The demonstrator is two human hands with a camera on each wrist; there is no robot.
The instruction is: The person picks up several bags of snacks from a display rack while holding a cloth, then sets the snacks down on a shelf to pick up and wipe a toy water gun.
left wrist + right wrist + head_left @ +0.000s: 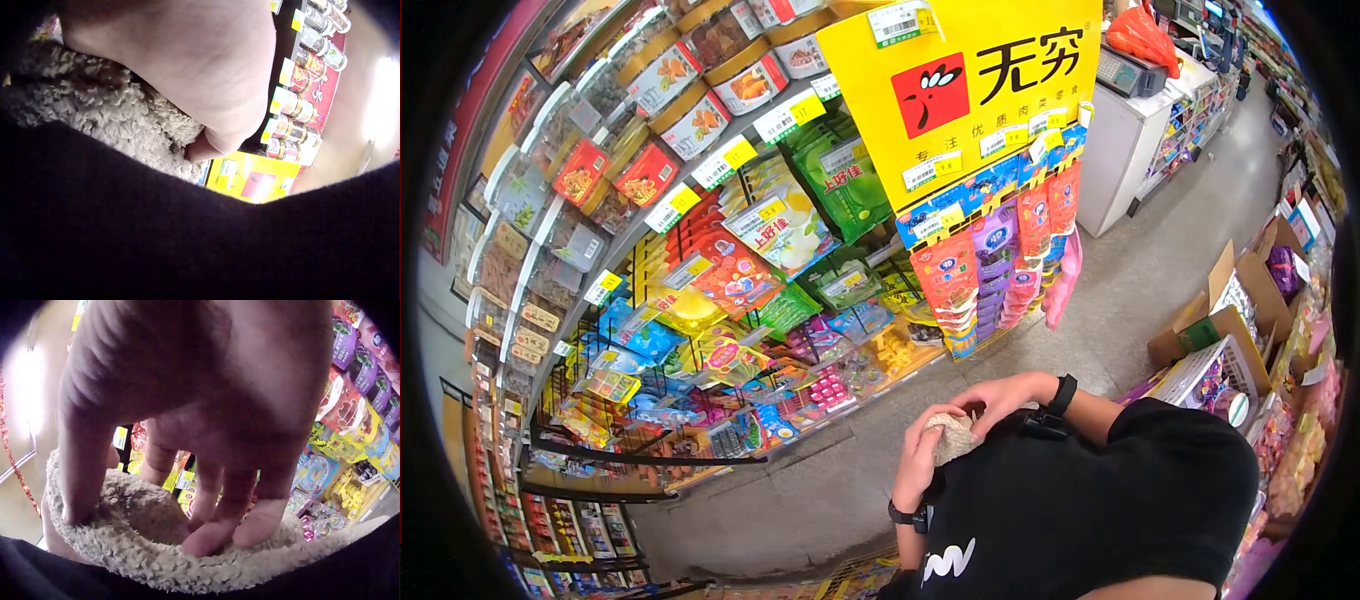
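Note:
A beige, fuzzy cloth item [950,438] [125,119] [144,556] is between both hands, close to the black shirt. My left hand [915,460] [181,62] grips it from its outer side, with the thumb bent against the pile. From above, my right hand [1005,395] [200,412] holds its thick, rounded edge; in the right wrist view the thumb lies on one part of the edge and several fingertips reach the hollow. The item's underside is hidden.
Shelves of bagged snacks [730,270] and plastic jars [665,70] stand ahead and left, beside a yellow display sign [960,90]. Cardboard boxes [1215,325] and stacked goods line the right. A white counter [1115,150] stands beyond, with grey floor [790,520] between.

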